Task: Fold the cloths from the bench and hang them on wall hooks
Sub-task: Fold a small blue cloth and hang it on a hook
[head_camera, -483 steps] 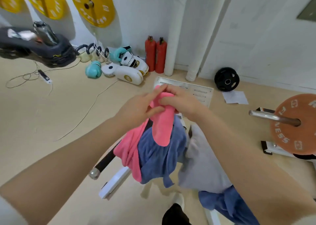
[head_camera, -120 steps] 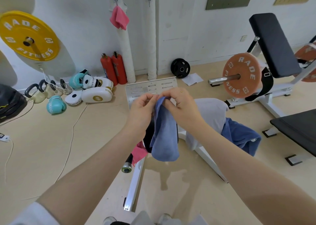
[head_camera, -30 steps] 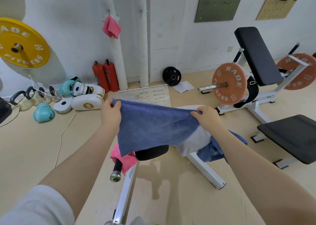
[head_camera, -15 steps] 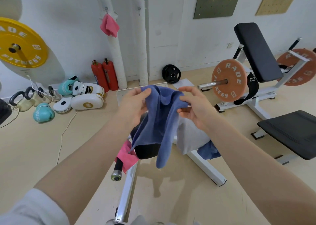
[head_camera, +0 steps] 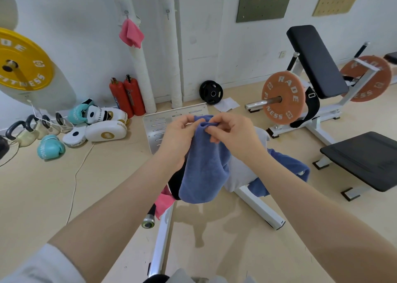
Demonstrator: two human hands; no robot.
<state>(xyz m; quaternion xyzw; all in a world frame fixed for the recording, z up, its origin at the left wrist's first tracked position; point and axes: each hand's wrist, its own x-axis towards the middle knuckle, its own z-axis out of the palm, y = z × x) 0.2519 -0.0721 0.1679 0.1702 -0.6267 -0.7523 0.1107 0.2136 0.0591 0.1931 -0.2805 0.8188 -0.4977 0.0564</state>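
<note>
A blue cloth (head_camera: pixel 204 169) hangs doubled over in front of me, above the bench (head_camera: pixel 161 237). My left hand (head_camera: pixel 178 136) and my right hand (head_camera: pixel 232 134) pinch its top edge together, the fingertips almost touching. On the bench lie a grey cloth (head_camera: pixel 242 173), another blue cloth (head_camera: pixel 285 164) and a pink cloth (head_camera: pixel 164 203) that hangs off the left side. A folded pink cloth (head_camera: pixel 131 33) hangs from the left wall hook (head_camera: pixel 126 13). The hook to its right (head_camera: pixel 167 12) is bare.
Two white pipes run down the wall below the hooks. Red extinguishers (head_camera: pixel 126 95), boxing gloves and pads (head_camera: pixel 101 123), kettlebells and a cable lie at the left. A perforated metal plate (head_camera: pixel 165 123), a black weight plate (head_camera: pixel 211 92) and an orange-plated bench machine (head_camera: pixel 305 89) stand behind.
A second ago I held the blue cloth spread wide between my hands. I have brought the two corners together, so it now hangs folded in half.
</note>
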